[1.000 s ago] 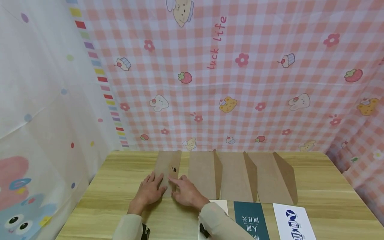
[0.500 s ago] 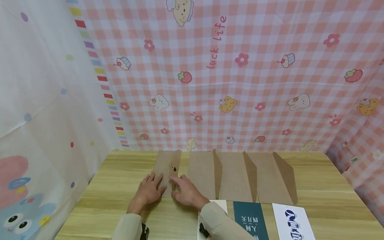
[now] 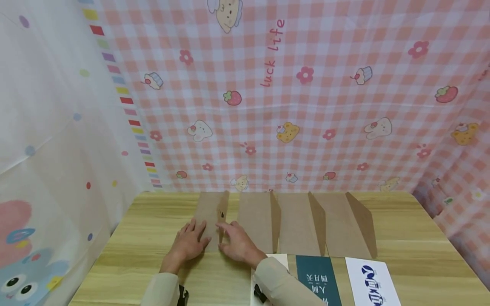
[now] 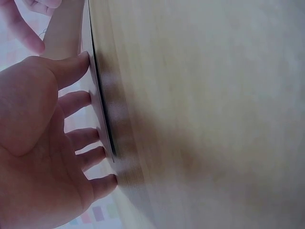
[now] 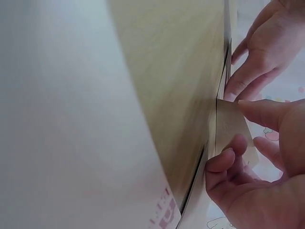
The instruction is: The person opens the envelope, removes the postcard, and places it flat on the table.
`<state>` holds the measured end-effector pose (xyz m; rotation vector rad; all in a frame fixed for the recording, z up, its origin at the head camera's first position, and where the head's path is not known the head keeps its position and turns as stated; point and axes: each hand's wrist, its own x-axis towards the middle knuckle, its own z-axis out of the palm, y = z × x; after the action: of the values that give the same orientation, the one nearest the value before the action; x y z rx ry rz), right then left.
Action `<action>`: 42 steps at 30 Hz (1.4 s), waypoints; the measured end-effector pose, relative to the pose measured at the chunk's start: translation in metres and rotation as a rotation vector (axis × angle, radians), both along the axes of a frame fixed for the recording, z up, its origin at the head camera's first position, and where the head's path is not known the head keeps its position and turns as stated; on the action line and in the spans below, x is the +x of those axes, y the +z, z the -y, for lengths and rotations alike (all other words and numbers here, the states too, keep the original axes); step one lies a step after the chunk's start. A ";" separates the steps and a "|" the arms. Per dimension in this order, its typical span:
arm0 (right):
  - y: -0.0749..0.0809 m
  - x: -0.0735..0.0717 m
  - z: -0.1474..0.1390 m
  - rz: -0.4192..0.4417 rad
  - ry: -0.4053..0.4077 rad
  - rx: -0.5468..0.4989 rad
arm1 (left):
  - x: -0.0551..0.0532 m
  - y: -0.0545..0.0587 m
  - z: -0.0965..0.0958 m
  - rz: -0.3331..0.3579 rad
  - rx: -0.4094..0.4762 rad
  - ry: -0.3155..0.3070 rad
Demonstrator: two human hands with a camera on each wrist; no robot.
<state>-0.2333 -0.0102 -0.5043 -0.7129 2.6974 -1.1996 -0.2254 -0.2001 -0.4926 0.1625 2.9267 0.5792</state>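
Observation:
A brown paper envelope [image 3: 208, 205] lies at the left of the row, its flap [image 3: 223, 205] along the right side standing partly raised and bearing a small black print. My left hand [image 3: 189, 243] rests flat on the envelope, fingers spread; the left wrist view shows fingertips on its surface and little finger beyond the edge. From the right, my right hand [image 3: 238, 244] pinches the flap, its thumb and index finger at the flap's edges in the right wrist view, the other fingers curled.
Three more brown envelopes stand in a row to the right: one [image 3: 254, 221], another [image 3: 296, 221] and a third [image 3: 337, 221], flaps raised. In front lie a cream card [image 3: 282, 259] partly under my right sleeve, a dark green card [image 3: 315, 265] and a white card [image 3: 367, 280].
The left envelope's flap has risen from lying nearly flat, with my right index finger at its edge. My left hand stays on the envelope. The head view has shifted slightly.

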 end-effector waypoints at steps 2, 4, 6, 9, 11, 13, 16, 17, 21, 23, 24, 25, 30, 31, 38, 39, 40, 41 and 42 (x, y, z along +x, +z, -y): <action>0.000 0.000 0.000 -0.002 -0.008 -0.001 | 0.000 -0.001 0.000 -0.003 0.001 -0.003; 0.000 0.000 0.000 -0.007 -0.016 -0.005 | -0.001 -0.002 0.001 -0.005 0.003 -0.005; 0.001 0.001 -0.001 -0.011 -0.028 -0.008 | -0.001 -0.002 0.002 -0.006 0.006 -0.005; 0.002 0.002 -0.002 -0.020 -0.050 -0.011 | -0.001 -0.003 0.002 -0.004 0.009 -0.006; 0.002 0.002 -0.003 -0.025 -0.063 -0.017 | 0.000 -0.003 0.002 -0.006 0.011 -0.006; 0.002 0.002 -0.004 -0.019 -0.077 -0.024 | -0.001 -0.003 0.002 -0.007 0.012 -0.007; 0.002 0.002 -0.006 -0.004 -0.086 -0.049 | -0.001 -0.002 0.002 -0.012 0.018 -0.006; 0.002 0.002 -0.006 0.003 -0.089 -0.057 | 0.000 -0.002 0.002 -0.012 0.018 -0.006; 0.001 0.002 -0.008 0.026 -0.098 -0.093 | 0.000 -0.002 0.002 -0.013 0.020 -0.005; 0.001 0.002 -0.009 0.042 -0.107 -0.103 | 0.000 -0.002 0.002 -0.015 0.021 -0.005; 0.001 0.002 -0.009 0.049 -0.111 -0.109 | 0.000 -0.002 0.002 -0.018 0.021 -0.006; 0.002 0.002 -0.009 0.054 -0.114 -0.113 | 0.000 -0.002 0.002 -0.018 0.023 -0.005; 0.003 0.000 -0.011 0.070 -0.128 -0.113 | 0.001 -0.003 0.002 -0.019 0.036 -0.005; 0.003 -0.001 -0.011 0.073 -0.130 -0.112 | 0.001 -0.003 0.002 -0.018 0.038 -0.004; 0.004 -0.004 -0.013 0.119 -0.132 -0.151 | 0.000 -0.005 0.002 -0.011 0.042 0.004; 0.004 -0.004 -0.013 0.130 -0.131 -0.166 | 0.000 -0.005 0.002 -0.011 0.038 0.003; 0.004 -0.005 -0.014 0.144 -0.133 -0.176 | 0.000 -0.005 0.002 -0.011 0.034 0.003; 0.004 -0.005 -0.014 0.150 -0.134 -0.187 | -0.001 -0.005 0.002 -0.014 0.031 0.002; 0.004 -0.005 -0.014 0.166 -0.139 -0.192 | -0.001 -0.005 0.002 -0.012 0.032 0.004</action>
<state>-0.2387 0.0043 -0.5005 -0.4295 2.5550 -1.4948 -0.2262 -0.2022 -0.4979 0.1641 2.9311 0.6281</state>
